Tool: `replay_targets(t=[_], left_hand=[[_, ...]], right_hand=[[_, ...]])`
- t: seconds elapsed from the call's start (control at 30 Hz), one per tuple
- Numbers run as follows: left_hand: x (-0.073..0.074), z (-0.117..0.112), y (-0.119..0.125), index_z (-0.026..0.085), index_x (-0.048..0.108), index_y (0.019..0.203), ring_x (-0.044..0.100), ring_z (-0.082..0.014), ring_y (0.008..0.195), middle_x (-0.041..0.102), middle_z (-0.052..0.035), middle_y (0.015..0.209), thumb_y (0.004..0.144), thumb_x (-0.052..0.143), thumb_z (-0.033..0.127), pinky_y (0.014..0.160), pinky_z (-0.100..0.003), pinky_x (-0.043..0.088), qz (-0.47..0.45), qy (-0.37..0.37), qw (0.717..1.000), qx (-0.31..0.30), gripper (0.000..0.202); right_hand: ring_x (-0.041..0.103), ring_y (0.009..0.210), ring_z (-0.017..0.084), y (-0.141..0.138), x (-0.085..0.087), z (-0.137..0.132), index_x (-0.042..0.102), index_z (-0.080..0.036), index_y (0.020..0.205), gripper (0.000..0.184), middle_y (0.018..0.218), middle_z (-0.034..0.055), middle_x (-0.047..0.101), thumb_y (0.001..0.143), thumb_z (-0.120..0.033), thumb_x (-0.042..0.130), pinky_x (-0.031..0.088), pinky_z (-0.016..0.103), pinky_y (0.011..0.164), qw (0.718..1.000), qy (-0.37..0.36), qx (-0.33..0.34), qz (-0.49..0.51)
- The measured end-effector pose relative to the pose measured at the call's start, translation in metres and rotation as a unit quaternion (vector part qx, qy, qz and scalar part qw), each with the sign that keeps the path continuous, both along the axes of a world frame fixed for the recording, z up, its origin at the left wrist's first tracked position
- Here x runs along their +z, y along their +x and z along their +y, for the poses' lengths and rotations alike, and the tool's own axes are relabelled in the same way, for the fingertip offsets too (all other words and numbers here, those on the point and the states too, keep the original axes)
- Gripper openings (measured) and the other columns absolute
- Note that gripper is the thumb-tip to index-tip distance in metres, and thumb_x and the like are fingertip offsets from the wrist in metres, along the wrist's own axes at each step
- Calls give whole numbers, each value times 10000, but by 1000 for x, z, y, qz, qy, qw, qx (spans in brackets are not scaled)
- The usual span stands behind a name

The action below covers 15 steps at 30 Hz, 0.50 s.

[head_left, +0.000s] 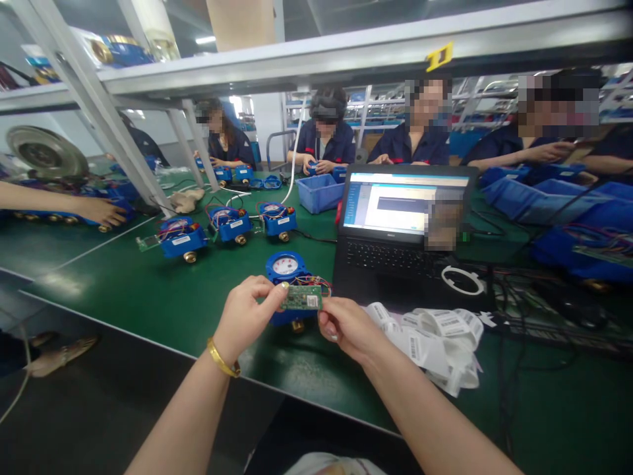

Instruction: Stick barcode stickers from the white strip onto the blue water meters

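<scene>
L hand (250, 307) pinches the L end of a green circuit board (299, 297), thumb on its face; the fingers behind are partly hidden. R hand (349, 323) is at the board's R end, thumb & fingers bunched close; can't tell if they nip the board's edge or a wire there. Board is held up w/ component side & a white label (312, 301) facing the wearer, just in front of a blue meter (285, 256) on the green counter (119, 284); meter's round dial shows above the board, thin wires (320, 282) by the board's upper R, brass fitting (297, 326) below. Gold bracelet (222, 357) on L wrist. Further back, to the L, 3 more blue units (232, 226) w/ wires in a row. Blue bin (320, 193) behind, next to an open laptop (380, 277), screen lit. White ring (463, 280) on laptop's R front corner; heap of barcode labels (435, 340) in front of it, near R forearm. Mouse (568, 302) & dark cables further R. Co-worker's hand (103, 212) far L, over other blue units; more co-workers (329, 142) in dark-blue tops across the counter.
</scene>
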<state>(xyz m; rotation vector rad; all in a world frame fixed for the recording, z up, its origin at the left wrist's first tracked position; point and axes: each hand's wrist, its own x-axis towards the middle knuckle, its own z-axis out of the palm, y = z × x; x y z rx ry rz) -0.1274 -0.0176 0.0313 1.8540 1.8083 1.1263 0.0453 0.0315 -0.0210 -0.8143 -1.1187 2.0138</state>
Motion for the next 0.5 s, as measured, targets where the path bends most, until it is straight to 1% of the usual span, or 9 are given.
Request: replay_targets(t=[0.13, 0.23, 0.3, 0.37, 0.43, 0.5], left_hand=[[-2, 1, 0, 199, 622, 520, 532, -176, 730, 576, -28, 665, 824, 480, 501, 719, -296, 363, 5, 5, 1000, 5, 451], [-2, 1, 0, 199, 621, 522, 534, -176, 735, 579, -29, 679, 820, 481, 506, 722, -295, 365, 11, 7, 1000, 9, 451], [0, 0, 1, 194, 621, 536, 539, -183, 756, 588, -35, 703, 817, 476, 514, 732, -295, 371, 12, 10, 1000, 6, 450], [3, -3, 2, 189, 623, 549, 549, -196, 785, 605, -45, 746, 810, 465, 548, 745, -297, 385, 13, 12, 1000, 7, 471], [6, -5, 0, 188, 630, 558, 561, -211, 813, 621, -55, 802, 789, 459, 622, 766, -301, 402, 15, 5, 1000, 18, 520], [3, -6, -7, 191, 640, 575, 571, -230, 861, 629, -56, 867, 742, 480, 714, 815, -308, 417, 19, -19, 999, 31, 572]], right_hand=[[284, 356, 55, 0, -1, 0, 473, -166, 461, 431, 356, -39, 341, 563, -518, 700, 177, 194, 399, 1000, 0, 0, 4], [290, 360, 53, 0, -3, 0, 474, -163, 472, 454, 364, -39, 349, 553, -540, 714, 173, 190, 400, 1000, -5, -2, 5], [304, 361, 58, 1, -5, -1, 487, -159, 495, 492, 371, -36, 363, 548, -592, 716, 174, 190, 397, 1000, -7, -8, 2], [323, 357, 65, 3, -7, -4, 499, -157, 526, 554, 377, -32, 377, 577, -681, 671, 187, 192, 392, 1000, -1, -7, -4], [338, 350, 69, 8, -7, -9, 503, -156, 547, 623, 383, -25, 393, 611, -770, 586, 198, 193, 382, 1000, 14, 4, -13], [349, 342, 69, 16, -4, -15, 503, -155, 548, 683, 389, -16, 411, 611, -835, 519, 209, 193, 368, 999, 31, 21, -24]])
